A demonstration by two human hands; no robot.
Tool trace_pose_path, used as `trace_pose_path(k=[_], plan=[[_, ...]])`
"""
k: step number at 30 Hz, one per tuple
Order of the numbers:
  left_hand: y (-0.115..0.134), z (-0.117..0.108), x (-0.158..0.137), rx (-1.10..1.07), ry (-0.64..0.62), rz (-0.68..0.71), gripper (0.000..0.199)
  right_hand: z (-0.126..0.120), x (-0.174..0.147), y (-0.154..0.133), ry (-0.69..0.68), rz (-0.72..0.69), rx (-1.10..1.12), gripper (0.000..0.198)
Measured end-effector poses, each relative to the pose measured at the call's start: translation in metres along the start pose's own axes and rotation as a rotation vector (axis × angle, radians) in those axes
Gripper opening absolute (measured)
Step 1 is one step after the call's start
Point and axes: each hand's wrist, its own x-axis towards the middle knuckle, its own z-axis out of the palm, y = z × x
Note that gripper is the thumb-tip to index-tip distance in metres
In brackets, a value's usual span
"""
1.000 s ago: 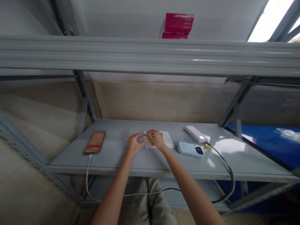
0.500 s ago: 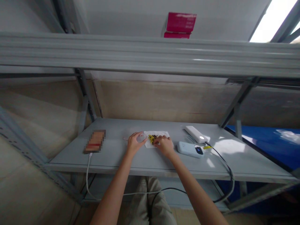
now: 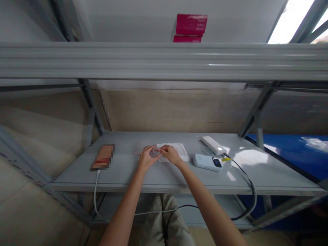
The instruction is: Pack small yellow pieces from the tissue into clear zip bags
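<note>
My left hand [image 3: 146, 158] curls its thumb and fingers around a clear, see-through plastic piece [image 3: 154, 152], apparently a small bag. A faint pinkish strip [image 3: 137, 153] shows just left of that hand. My right hand [image 3: 169, 153] is closed, fingertips together at the right edge of the clear plastic; whatever they pinch is too small or hidden. Beneath and behind the right hand lies a sheet of white paper [image 3: 182, 150] on the grey shelf [image 3: 123, 171]. The yellow and dark bits on the paper are now hidden by my right hand.
To the right lie a light-blue power bank [image 3: 206, 162] and a white device [image 3: 212, 145] with cables. A blurred-out phone-like item [image 3: 103, 157] with a white cable [image 3: 95, 191] is at left. An upper shelf beam [image 3: 164, 61] crosses above; a pink box [image 3: 191, 24] sits beyond it.
My right hand has moved left from the yellow and dark bits to the clear plastic at my left hand. The left hand stays nearly in place; the view shifts slightly.
</note>
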Motion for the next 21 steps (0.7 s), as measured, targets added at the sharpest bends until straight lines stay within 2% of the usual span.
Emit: trace_pose_path(k=[3, 7, 11, 16, 21], plan=[[0.001, -0.001, 0.002, -0.031, 0.01, -0.023, 0.043, 0.006, -0.002, 0.0, -0.011, 0.006, 0.084, 0.044], [0.001, -0.001, 0.003, -0.11, -0.014, -0.091, 0.053, 0.014, -0.004, 0.01, -0.055, -0.06, 0.328, 0.035], [-0.006, 0.002, 0.002, -0.304, -0.063, -0.208, 0.048, 0.018, -0.006, 0.022, -0.032, 0.023, 0.526, 0.036], [-0.018, 0.006, 0.003, -0.497, -0.038, -0.384, 0.031, 0.02, -0.011, 0.029, 0.059, 0.054, 0.599, 0.034], [-0.015, 0.004, 0.004, -0.537, -0.02, -0.419, 0.031, 0.023, -0.011, 0.032, 0.115, 0.006, 0.624, 0.027]])
